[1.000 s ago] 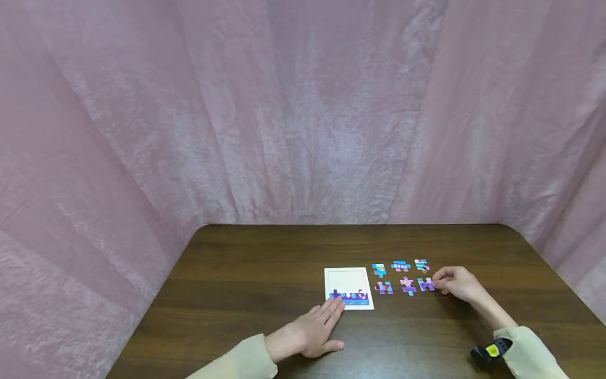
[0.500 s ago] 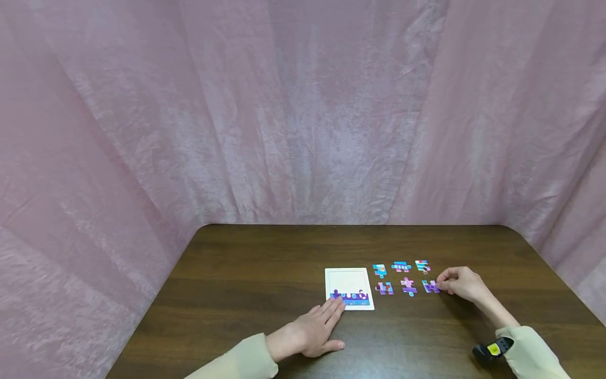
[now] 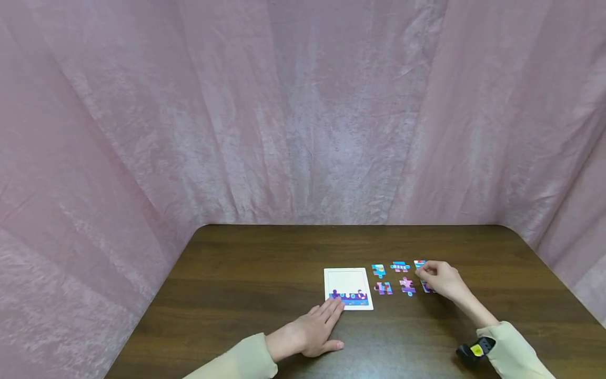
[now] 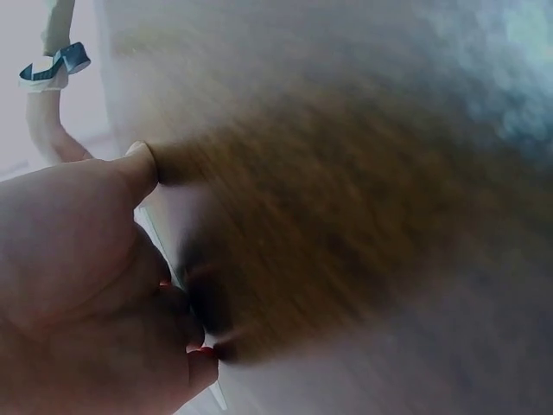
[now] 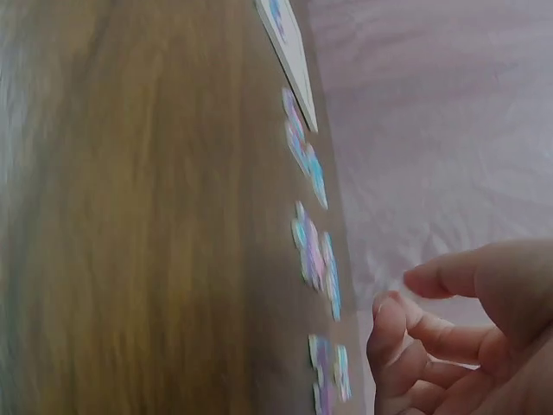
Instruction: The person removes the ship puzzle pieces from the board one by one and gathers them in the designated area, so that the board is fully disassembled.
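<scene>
Brown table (image 3: pixel 255 258), board (image 3: pixel 345 280) filled only nearside, six pieces (image 3: pixel 407 284) wait right, left hand (image 3: pixel 311 332) flat, right hand (image 3: pixel 447 281) relaxed, both empty!

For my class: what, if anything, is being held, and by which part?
Nothing: the left hand only touches the puzzle board; the right hand is empty.

The puzzle board (image 3: pixel 344 280) looks like smooth, matt white card. Right of it, the puzzle pieces (image 3: pixel 406 286) look like smooth printed card. The worktop (image 3: pixel 236 279) beneath it is wood-grained with a soft sheen; the curtain (image 3: pixel 307 131) behind it is velvety cloth, glossy in patches; left of it, the sleeve (image 3: pixel 251 359) is matt cloth.
</scene>
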A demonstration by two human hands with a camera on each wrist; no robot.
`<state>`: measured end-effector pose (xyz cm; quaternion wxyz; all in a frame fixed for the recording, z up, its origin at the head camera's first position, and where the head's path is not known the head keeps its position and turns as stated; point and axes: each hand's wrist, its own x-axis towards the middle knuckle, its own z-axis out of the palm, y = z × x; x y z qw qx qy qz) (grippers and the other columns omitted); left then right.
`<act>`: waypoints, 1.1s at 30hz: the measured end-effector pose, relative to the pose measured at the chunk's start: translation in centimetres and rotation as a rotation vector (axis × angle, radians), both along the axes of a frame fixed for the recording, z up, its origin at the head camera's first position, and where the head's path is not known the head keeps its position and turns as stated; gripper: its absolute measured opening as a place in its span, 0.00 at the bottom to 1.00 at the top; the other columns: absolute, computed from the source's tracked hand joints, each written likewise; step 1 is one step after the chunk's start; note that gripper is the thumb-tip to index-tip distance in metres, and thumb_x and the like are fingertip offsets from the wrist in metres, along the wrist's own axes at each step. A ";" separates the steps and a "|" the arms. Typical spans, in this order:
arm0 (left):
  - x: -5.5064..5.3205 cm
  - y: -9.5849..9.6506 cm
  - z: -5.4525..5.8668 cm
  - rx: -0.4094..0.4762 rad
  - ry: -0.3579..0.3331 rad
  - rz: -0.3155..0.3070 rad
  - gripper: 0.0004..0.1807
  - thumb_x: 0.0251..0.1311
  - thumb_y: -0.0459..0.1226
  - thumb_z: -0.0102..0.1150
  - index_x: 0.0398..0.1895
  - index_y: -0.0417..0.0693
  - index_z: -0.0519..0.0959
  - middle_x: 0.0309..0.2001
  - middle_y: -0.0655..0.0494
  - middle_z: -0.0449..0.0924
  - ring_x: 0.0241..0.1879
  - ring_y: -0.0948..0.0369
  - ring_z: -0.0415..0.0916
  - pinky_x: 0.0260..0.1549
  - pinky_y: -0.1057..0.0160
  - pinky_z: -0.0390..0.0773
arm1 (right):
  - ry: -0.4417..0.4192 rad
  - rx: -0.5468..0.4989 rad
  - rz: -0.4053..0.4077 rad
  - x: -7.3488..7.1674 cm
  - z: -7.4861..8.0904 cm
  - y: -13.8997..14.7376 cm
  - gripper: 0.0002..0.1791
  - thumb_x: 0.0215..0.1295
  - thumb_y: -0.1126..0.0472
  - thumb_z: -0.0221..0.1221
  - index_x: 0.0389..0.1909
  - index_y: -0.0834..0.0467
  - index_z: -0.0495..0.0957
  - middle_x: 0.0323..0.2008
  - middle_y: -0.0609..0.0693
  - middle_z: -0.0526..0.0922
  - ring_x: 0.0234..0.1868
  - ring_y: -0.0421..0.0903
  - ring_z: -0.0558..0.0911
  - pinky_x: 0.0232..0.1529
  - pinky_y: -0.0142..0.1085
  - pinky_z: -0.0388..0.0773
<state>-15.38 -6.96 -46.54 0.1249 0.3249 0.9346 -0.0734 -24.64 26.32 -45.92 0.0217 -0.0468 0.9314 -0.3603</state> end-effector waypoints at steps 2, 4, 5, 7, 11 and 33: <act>0.0 0.0 0.0 0.011 -0.015 0.009 0.43 0.68 0.63 0.37 0.77 0.48 0.45 0.78 0.54 0.44 0.77 0.59 0.44 0.71 0.61 0.57 | 0.005 -0.014 0.025 0.1 0.0 -0.8 0.13 0.67 0.57 0.56 0.38 0.64 0.81 0.24 0.48 0.84 0.23 0.39 0.78 0.25 0.31 0.70; 0.0 0.0 0.1 0.021 -0.023 0.012 0.43 0.68 0.62 0.37 0.77 0.48 0.46 0.78 0.54 0.44 0.77 0.58 0.44 0.71 0.60 0.58 | 0.006 -0.021 0.047 0.1 -0.1 -1.6 0.12 0.67 0.58 0.56 0.37 0.64 0.82 0.24 0.49 0.85 0.23 0.39 0.79 0.26 0.31 0.71; 0.0 0.0 0.1 0.026 -0.027 0.013 0.44 0.68 0.62 0.38 0.77 0.47 0.46 0.78 0.53 0.44 0.77 0.58 0.44 0.71 0.60 0.58 | 0.010 -0.022 0.062 0.2 -0.2 -2.0 0.12 0.67 0.59 0.56 0.37 0.64 0.82 0.24 0.49 0.85 0.23 0.39 0.79 0.26 0.31 0.71; 0.0 0.1 0.2 0.036 -0.033 0.017 0.44 0.68 0.62 0.38 0.77 0.47 0.46 0.78 0.53 0.44 0.77 0.58 0.44 0.71 0.59 0.58 | 0.015 -0.038 0.084 0.2 -0.2 -2.7 0.11 0.68 0.59 0.56 0.36 0.63 0.81 0.24 0.50 0.85 0.23 0.40 0.80 0.26 0.31 0.71; 0.0 0.1 0.4 0.061 -0.047 0.025 0.44 0.68 0.62 0.39 0.77 0.46 0.46 0.78 0.52 0.44 0.77 0.57 0.45 0.71 0.58 0.59 | 0.000 -0.101 0.136 0.2 -0.5 -4.0 0.11 0.69 0.59 0.56 0.38 0.64 0.80 0.26 0.51 0.83 0.24 0.41 0.79 0.26 0.30 0.73; 0.0 -0.2 0.3 0.115 -0.058 0.027 0.44 0.66 0.61 0.44 0.77 0.46 0.48 0.78 0.52 0.47 0.76 0.56 0.48 0.70 0.56 0.62 | 0.083 -0.014 0.472 0.6 -0.9 -10.5 0.25 0.46 0.55 0.74 0.43 0.64 0.79 0.34 0.52 0.82 0.27 0.34 0.76 0.31 0.27 0.75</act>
